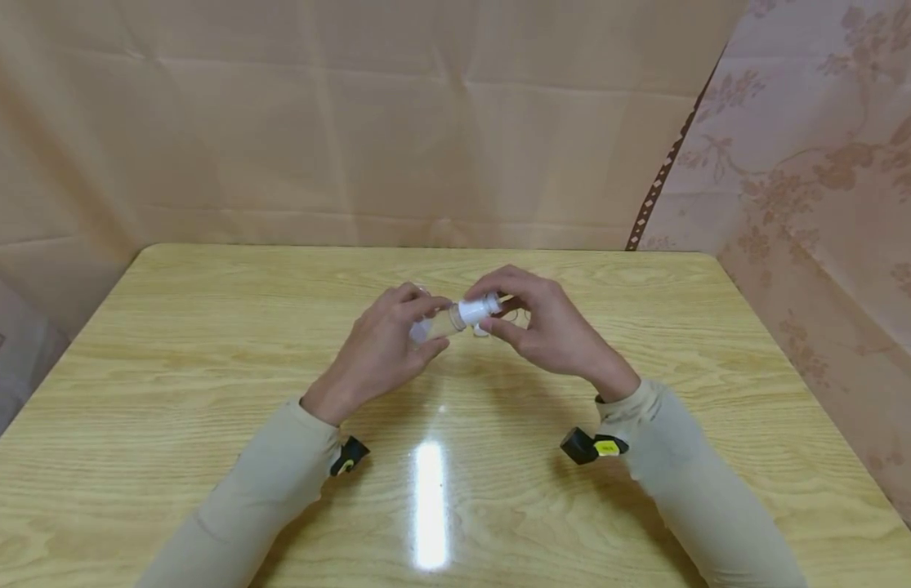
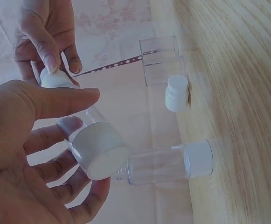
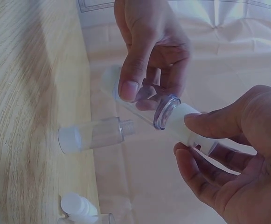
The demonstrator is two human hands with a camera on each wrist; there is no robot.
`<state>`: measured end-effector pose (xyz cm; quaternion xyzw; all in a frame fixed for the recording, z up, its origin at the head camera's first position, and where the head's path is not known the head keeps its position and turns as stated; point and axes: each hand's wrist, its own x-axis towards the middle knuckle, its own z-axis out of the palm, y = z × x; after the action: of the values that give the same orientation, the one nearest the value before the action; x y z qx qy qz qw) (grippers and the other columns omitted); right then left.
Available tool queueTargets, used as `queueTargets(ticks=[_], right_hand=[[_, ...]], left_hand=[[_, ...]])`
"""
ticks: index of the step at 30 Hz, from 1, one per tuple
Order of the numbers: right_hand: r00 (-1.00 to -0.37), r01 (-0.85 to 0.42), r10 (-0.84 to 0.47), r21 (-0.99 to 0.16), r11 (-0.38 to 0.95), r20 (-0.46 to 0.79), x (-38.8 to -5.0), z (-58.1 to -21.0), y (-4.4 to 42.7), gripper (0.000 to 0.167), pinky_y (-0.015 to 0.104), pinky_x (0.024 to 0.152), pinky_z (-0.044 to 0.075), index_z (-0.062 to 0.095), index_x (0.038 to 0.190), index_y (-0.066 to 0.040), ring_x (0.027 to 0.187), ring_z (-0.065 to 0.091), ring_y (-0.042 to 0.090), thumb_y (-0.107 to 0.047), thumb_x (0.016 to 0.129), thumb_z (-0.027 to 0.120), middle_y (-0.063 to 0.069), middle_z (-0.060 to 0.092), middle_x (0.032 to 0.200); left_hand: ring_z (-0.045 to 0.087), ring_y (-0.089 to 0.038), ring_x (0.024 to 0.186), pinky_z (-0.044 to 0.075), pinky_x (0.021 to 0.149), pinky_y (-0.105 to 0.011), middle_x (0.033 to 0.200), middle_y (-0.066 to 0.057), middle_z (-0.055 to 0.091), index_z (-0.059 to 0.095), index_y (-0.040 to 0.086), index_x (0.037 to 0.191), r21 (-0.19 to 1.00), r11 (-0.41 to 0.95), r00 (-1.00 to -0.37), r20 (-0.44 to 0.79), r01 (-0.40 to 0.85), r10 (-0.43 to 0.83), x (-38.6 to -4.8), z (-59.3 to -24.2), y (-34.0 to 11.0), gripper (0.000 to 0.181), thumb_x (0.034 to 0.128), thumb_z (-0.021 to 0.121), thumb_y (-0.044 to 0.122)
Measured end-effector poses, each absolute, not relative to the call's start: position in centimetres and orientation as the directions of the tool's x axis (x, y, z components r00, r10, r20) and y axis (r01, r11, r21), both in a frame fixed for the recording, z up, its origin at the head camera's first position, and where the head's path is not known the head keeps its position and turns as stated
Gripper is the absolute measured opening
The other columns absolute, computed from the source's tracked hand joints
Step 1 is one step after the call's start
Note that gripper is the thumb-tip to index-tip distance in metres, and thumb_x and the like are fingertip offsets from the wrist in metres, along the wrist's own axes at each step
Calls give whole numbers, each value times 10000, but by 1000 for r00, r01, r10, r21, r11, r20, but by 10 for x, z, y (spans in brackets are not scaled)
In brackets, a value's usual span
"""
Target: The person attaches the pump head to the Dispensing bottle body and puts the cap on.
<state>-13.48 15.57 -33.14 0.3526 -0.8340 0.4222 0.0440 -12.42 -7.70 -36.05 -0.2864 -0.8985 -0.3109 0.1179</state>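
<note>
My left hand [image 1: 387, 343] holds a clear tube [image 3: 142, 112] with a white base [image 2: 101, 150], thumb on one side and fingers curled round the other. At the tube's open rim, my right hand [image 1: 547, 327] pinches a white cylindrical piece [image 1: 479, 309] between thumb and fingers. The two parts meet end to end, tilted above the table; how far one sits inside the other I cannot tell. Behind them a second clear bottle [image 3: 100, 133] with a white base stands upright on the table.
A small white capped bottle [image 2: 177, 93] stands on the wooden table [image 1: 205, 392], beside a clear rectangular or cylindrical container [image 2: 159, 60]. Beyond the table's far edge hangs a beige cloth [image 1: 396, 147], with a floral cloth [image 1: 830, 204] at the right.
</note>
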Motion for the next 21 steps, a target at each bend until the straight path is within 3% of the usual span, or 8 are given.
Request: queueTargets(ticks=[14, 21], right_hand=[[-773, -586, -545, -695, 417, 325, -135, -331, 155, 286, 387, 817, 576, 679, 1213, -39, 958, 634, 205, 1, 932, 712, 69, 662, 1158], [-792, -566, -528, -692, 449, 305, -134, -331, 154, 253, 367, 779, 572, 686, 1215, -47, 857, 636, 178, -111, 970, 699, 48, 688, 1074]], left_hand=[[577, -279, 991, 516, 740, -398, 1112, -96, 644, 717, 63, 1220, 435, 664, -788, 434, 608, 437, -123, -361, -76, 392, 853, 835, 132], [578, -277, 966, 512, 739, -397, 1120, -95, 656, 716, 66, 1219, 394, 679, -772, 464, 619, 434, -124, -362, -76, 400, 843, 842, 121]])
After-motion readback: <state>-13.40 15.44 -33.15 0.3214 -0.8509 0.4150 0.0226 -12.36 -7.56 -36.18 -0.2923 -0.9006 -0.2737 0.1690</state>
